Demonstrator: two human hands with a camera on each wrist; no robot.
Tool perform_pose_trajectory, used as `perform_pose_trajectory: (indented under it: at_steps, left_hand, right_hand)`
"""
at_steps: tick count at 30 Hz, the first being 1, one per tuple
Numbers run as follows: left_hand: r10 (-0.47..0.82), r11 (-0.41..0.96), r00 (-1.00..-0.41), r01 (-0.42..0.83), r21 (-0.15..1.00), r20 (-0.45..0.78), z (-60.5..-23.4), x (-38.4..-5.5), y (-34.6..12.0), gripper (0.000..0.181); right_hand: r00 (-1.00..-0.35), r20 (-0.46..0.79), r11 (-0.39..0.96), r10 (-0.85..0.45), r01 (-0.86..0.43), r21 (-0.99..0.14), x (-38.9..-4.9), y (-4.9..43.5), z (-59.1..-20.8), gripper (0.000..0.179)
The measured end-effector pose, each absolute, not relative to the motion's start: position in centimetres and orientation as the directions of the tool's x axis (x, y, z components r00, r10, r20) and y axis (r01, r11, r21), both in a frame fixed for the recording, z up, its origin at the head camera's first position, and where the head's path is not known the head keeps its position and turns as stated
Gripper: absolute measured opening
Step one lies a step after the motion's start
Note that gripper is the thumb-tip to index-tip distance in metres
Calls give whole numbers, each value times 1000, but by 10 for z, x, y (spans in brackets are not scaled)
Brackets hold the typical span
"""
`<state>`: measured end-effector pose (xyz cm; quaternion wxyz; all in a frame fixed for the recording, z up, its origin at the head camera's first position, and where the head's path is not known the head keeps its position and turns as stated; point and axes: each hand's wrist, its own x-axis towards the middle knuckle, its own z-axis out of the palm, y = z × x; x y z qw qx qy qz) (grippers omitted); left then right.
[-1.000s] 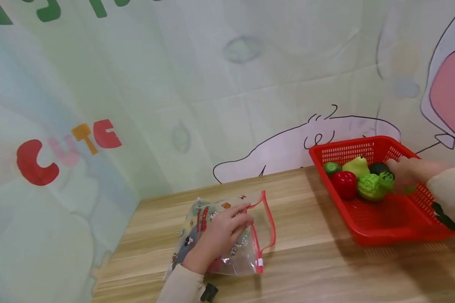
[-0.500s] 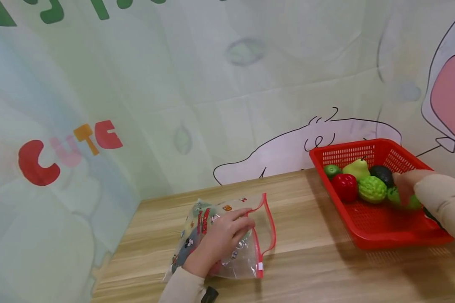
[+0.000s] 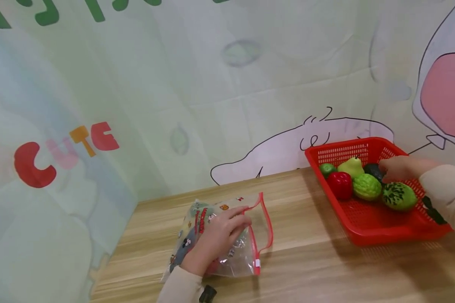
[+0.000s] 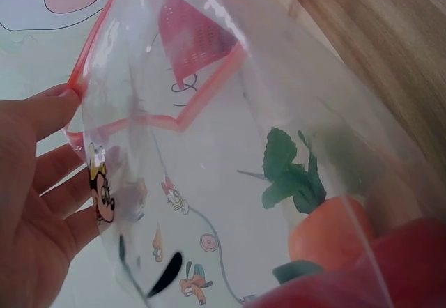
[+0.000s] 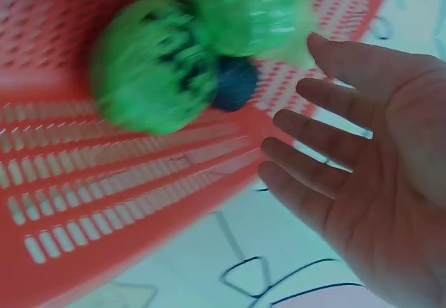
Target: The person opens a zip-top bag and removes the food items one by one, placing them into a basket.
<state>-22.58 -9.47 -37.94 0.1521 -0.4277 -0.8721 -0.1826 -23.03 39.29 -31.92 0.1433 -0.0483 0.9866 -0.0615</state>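
On the table my left hand pinches the red zip edge of a clear printed zip bag, keeping its mouth apart. Through the film in the left wrist view show an orange item with green leaves and a red item. Over the red basket is my right hand, its fingers extended and holding nothing in the right wrist view. Nearest to it are a dark avocado-like fruit and a green fruit with black markings. Beside these lies a bumpy green fruit.
A red bell-pepper-like item, a yellow-green pear and a small green round fruit occupy the basket's left side. A printed cloth hangs behind the wooden table.
The black-marked green fruit, partly covered by my right hand earlier, now lies uncovered and turned in the basket. That hand has shifted up toward the dark fruit. My left hand stays on the bag.
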Motion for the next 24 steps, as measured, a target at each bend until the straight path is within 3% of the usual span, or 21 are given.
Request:
perform_pose_trajectory:
  at_steps: [7, 11, 16, 24]
  left_hand:
    - [684, 565, -564, 811, 152, 464, -380, -229, -100, 18]
    - [671, 555, -543, 819, 143, 505, -378, -231, -100, 15]
    - [670, 541, -527, 829, 143, 522, -376, -231, -101, 15]
    - [676, 549, -551, 819, 165, 489, -373, -230, -99, 17]
  right_hand:
    - [-972, 78, 966, -222, -230, -115, -235, 332, -286, 25]
    - [-949, 163, 947, -271, -293, -132, -230, 282, -274, 22]
    - [-908, 119, 899, -401, -415, -141, -214, 222, -282, 16]
    - [-765, -59, 762, -641, -625, -168, -196, 155, -319, 16]
